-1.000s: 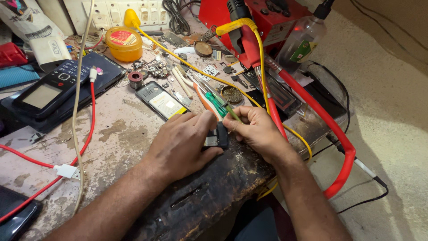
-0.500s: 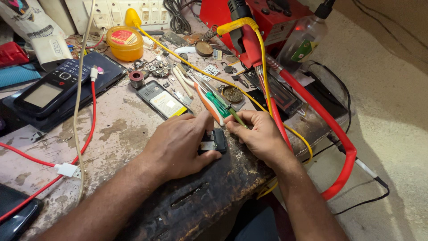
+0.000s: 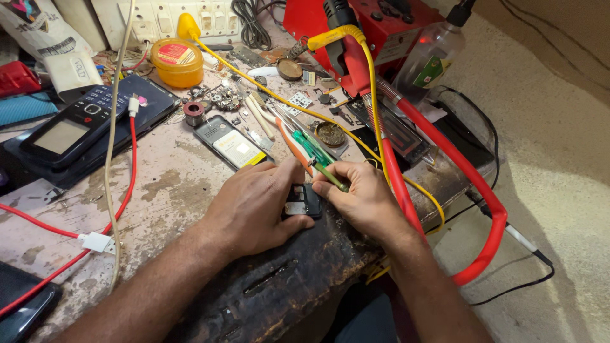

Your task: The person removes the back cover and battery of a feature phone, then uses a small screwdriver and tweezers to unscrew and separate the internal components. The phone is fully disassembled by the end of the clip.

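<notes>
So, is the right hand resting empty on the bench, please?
No, the right hand holds a thin green-handled screwdriver over the small black device.

— Both bare forearms come in from the bottom edge, angling toward each other.
— Left hand (image 3: 254, 206) lies palm down, fingers curled, thumb stretched toward the right.
— Right hand (image 3: 362, 198) is fisted, knuckles up, fingers pinched tight, the two hands almost touching.

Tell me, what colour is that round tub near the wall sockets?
Yellow-orange tub with a red lid label, head view.
</notes>
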